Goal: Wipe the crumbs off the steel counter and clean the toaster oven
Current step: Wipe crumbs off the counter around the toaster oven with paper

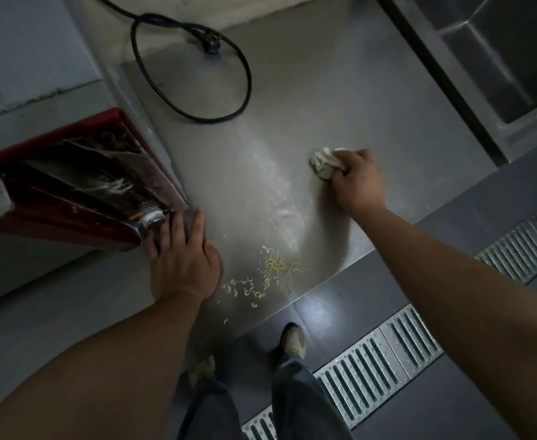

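Observation:
A red toaster oven (70,182) with a glass door stands at the left of the steel counter (324,106). My left hand (181,252) lies flat on the counter, fingers straight, its fingertips touching the oven's near corner. My right hand (357,179) grips a crumpled white cloth (324,161) and holds it down on the counter, right of centre. Yellowish crumbs (275,265) lie in a heap near the counter's front edge, between my two arms. A pale smear runs up the steel from the crumbs.
A black power cord (194,71) with its plug loops across the back of the counter. A steel sink (498,52) sits at the upper right. Below the counter edge are the dark floor, a metal drain grate (387,354) and my shoes.

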The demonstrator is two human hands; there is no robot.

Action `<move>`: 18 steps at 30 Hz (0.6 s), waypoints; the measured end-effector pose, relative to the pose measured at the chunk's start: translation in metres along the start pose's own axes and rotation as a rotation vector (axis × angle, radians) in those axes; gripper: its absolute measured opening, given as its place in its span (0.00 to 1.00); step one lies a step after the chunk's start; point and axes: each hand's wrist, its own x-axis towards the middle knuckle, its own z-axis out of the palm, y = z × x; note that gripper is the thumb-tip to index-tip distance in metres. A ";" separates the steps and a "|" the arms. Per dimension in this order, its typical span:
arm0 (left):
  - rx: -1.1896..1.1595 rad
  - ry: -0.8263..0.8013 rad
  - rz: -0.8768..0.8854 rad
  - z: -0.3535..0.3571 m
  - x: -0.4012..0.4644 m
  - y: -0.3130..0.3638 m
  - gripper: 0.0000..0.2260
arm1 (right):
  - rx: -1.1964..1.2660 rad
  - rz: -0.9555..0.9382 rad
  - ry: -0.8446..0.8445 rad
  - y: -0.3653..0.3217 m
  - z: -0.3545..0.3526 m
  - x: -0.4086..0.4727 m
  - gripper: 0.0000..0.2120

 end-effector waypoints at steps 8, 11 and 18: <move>-0.018 0.004 0.004 0.000 0.000 0.000 0.28 | -0.009 -0.256 -0.106 -0.032 0.040 -0.104 0.15; -0.022 0.013 -0.003 0.000 0.000 0.000 0.28 | 0.051 -0.356 -0.194 -0.043 0.047 -0.159 0.18; -0.008 0.038 0.018 0.000 -0.001 0.000 0.28 | 0.099 -0.051 0.013 -0.012 0.009 -0.154 0.20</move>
